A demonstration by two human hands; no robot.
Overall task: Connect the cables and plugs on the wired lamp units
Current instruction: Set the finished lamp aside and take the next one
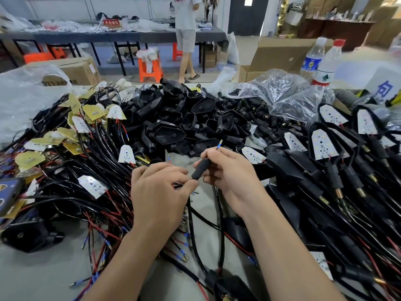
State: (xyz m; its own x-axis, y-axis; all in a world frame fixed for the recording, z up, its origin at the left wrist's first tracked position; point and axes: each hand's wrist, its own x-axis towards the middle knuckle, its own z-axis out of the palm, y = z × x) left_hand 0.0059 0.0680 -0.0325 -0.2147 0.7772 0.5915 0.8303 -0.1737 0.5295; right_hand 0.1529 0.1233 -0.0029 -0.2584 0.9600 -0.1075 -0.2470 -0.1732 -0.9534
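Observation:
My right hand (230, 177) grips a black plug sleeve (200, 169) between thumb and fingers. A thin wire with a blue and brass tip (219, 146) sticks up past its fingers. My left hand (158, 187) pinches the black cable (191, 216) right at the sleeve's lower end. The cable runs down toward me over the grey table (32, 272). Wired LED boards (93, 186) with red and black leads lie heaped at left. Assembled lamp units (321, 146) in black housings are piled at right.
Empty black housings (169, 131) and loose black sleeves (249, 107) fill the middle back. Clear plastic bags (288, 94), two water bottles (325, 64) and cardboard boxes (71, 70) stand behind. A person (185, 35) stands by a far table. Orange stools (149, 66) are on the floor.

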